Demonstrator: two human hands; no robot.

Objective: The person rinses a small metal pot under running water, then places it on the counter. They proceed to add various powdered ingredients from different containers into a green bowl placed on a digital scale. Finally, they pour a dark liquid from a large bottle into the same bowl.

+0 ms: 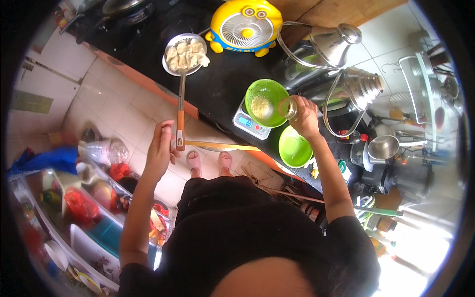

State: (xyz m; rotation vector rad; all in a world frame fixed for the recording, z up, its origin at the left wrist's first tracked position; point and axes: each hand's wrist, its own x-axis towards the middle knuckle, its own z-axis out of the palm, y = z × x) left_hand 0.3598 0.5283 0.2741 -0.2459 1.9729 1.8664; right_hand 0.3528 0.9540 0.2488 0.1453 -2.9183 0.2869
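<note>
My right hand [306, 116] grips a small glass jar [288, 108], tipped with its mouth over a green bowl [265, 89]. Pale yellow powder [261, 107] and a patch of white lie inside that bowl. Beneath it is a kitchen scale [248, 124] with a lit display. A second green bowl [295, 147] stands beside the scale, below my right wrist. My left hand [162, 146] hovers past the counter edge with nothing in it, fingers loosely bent and apart. Close to it is the orange-ended handle [180, 128] of a round metal ladle [167, 67] heaped with pale, dumpling-like pieces [185, 54].
A yellow fan [246, 28] stands at the back of the black counter [213, 80]. Two metal vacuum flasks [326, 44] with wire handles are close behind my right hand. A steel saucepan [383, 147] sits farther right. Shelves with bags and tubs [81, 208] line my left side.
</note>
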